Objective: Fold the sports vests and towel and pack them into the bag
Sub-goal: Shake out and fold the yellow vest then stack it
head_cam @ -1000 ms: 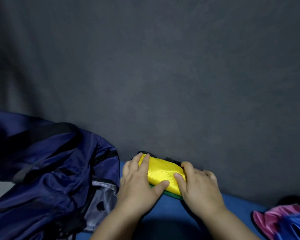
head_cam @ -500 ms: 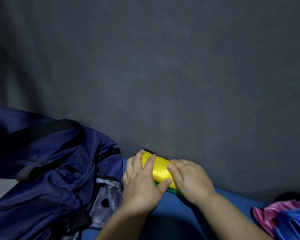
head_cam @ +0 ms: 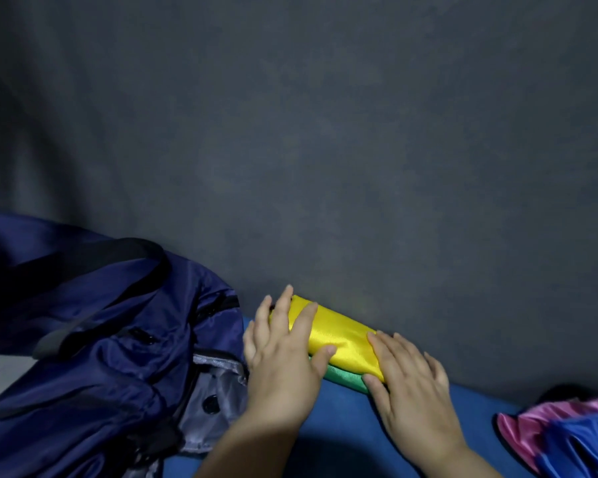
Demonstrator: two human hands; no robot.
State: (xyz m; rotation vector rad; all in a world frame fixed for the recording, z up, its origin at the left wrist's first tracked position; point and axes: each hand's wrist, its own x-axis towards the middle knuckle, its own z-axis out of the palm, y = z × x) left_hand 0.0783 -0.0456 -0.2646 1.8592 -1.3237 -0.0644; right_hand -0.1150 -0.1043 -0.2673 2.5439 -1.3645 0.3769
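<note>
A folded yellow vest (head_cam: 339,338) lies on top of a folded green one (head_cam: 346,377) on the blue surface, close to the grey backdrop. My left hand (head_cam: 283,353) lies flat over the bundle's left end with straight fingers and its thumb along the near side. My right hand (head_cam: 408,377) presses flat on the right end, thumb on the near edge. The navy bag (head_cam: 94,339) sits just left of my left hand, with its grey-lined opening (head_cam: 218,388) facing the bundle.
A pink vest (head_cam: 518,422) and a blue vest (head_cam: 584,443) lie crumpled at the lower right. The grey cloth backdrop (head_cam: 325,150) rises directly behind the bundle. Black straps (head_cam: 94,260) cross the bag. A white label (head_cam: 0,377) shows at the left edge.
My right hand has slid back to the right end of the bundle after closing in toward my left hand. The bundle stays in place beside the bag.
</note>
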